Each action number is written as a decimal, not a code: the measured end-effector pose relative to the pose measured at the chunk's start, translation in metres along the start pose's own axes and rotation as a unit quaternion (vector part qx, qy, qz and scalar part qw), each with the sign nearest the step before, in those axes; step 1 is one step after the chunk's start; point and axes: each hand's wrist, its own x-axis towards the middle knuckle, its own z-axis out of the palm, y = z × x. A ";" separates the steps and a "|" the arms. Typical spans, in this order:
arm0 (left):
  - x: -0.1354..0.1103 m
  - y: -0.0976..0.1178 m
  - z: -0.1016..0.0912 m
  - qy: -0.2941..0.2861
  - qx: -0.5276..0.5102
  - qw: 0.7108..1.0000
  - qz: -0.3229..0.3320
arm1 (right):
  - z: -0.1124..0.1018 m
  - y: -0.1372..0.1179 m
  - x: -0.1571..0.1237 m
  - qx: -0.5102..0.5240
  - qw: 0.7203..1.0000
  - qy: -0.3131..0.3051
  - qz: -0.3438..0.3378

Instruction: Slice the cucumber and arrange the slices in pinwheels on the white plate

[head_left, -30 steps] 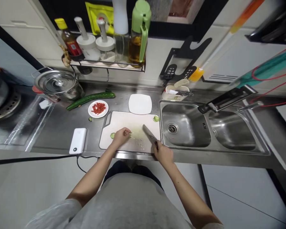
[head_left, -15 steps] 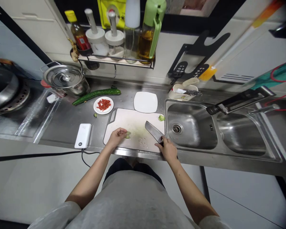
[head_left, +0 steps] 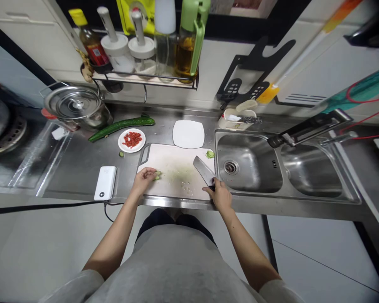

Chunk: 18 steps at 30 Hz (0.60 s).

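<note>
My right hand (head_left: 220,196) grips the handle of a cleaver (head_left: 204,170), whose blade rests over the right part of the white cutting board (head_left: 173,158). My left hand (head_left: 142,179) is curled at the board's left edge, fingers pinched on a small green cucumber piece (head_left: 158,174). Pale green chopped bits (head_left: 178,174) lie in the middle of the board. A cucumber slice (head_left: 210,154) sits at the board's far right corner.
A whole cucumber (head_left: 121,127), a small plate of red pieces (head_left: 132,140) and an empty white plate (head_left: 188,134) lie behind the board. A white power bank (head_left: 105,182) lies left. A double sink (head_left: 249,168) is right; a lidded pot (head_left: 74,107) is far left.
My left hand has drawn back to the board's left edge with the cucumber piece. My right hand and the cleaver shifted right, away from the chopped bits.
</note>
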 end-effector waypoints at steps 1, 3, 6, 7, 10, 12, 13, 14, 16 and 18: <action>0.000 0.001 -0.001 0.012 0.000 1.000 0.000 | 0.000 -0.001 -0.001 -0.002 1.000 0.013 0.000; 0.000 0.004 -0.003 0.033 0.000 0.999 -0.002 | -0.002 -0.002 -0.002 -0.004 0.999 0.055 -0.001; -0.003 0.005 -0.006 0.050 -0.005 0.999 -0.010 | -0.015 -0.008 0.013 0.038 0.990 0.135 -0.026; -0.004 0.004 -0.007 0.048 -0.007 0.999 -0.010 | -0.022 -0.011 0.024 0.065 0.985 0.157 -0.039; -0.006 0.002 -0.006 0.046 -0.007 0.999 -0.010 | -0.050 -0.028 0.072 0.144 0.970 0.183 -0.063; -0.007 0.001 -0.003 0.047 -0.005 0.999 -0.013 | -0.070 -0.045 0.113 0.173 0.967 0.173 -0.062; -0.008 0.000 -0.001 0.046 -0.004 0.999 -0.015 | -0.079 -0.053 0.133 0.182 0.969 0.159 -0.059; -0.009 0.000 0.001 0.044 -0.004 0.999 -0.015 | -0.086 -0.062 0.153 0.189 0.970 0.145 -0.053; -0.011 0.001 0.004 0.041 -0.004 0.999 -0.015 | -0.095 -0.075 0.189 0.208 0.973 0.101 -0.014; -0.014 0.003 0.006 0.042 -0.005 0.999 -0.013 | -0.098 -0.084 0.217 0.234 0.970 0.059 0.037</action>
